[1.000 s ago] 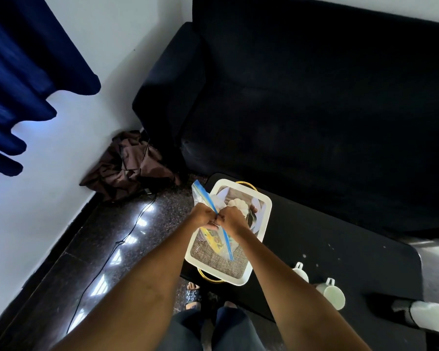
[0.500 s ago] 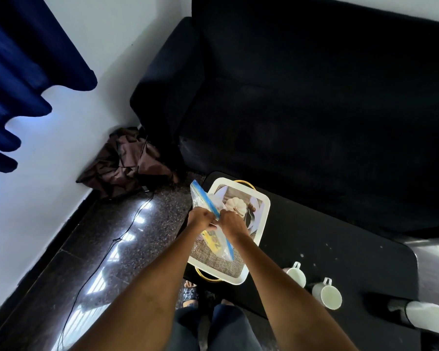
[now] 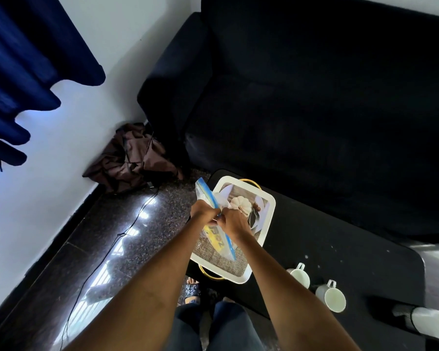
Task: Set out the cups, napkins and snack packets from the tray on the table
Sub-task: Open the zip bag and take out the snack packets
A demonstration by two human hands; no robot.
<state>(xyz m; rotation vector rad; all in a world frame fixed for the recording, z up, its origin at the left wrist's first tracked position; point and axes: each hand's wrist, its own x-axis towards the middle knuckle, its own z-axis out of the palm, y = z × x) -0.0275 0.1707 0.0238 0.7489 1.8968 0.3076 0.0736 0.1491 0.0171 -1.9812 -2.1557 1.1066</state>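
Two hands are meeting over the tray, and both are pinching the same clear zip bag right at its blue seal strip. The left hand is clamping the strip from the left with its fingers curled tight on the plastic, and the right hand is closing its fingers on the strip from the other side, knuckles almost touching the left's. The bag is hanging above the white tray, its blue strip running diagonally from beyond the tray's far left corner down towards the tray's near end. A yellow snack packet is showing through the plastic just under the hands. The tray is sitting on the left end of the black bench, with gold handles peeking out at its near and far ends, a woven mat lining its near part and white items lying at its far end, too small to tell apart. Two white cups are already standing on the bench to the right of the tray: the first cup nearer the tray, the second cup just beyond it, both with handles pointing away from the person.
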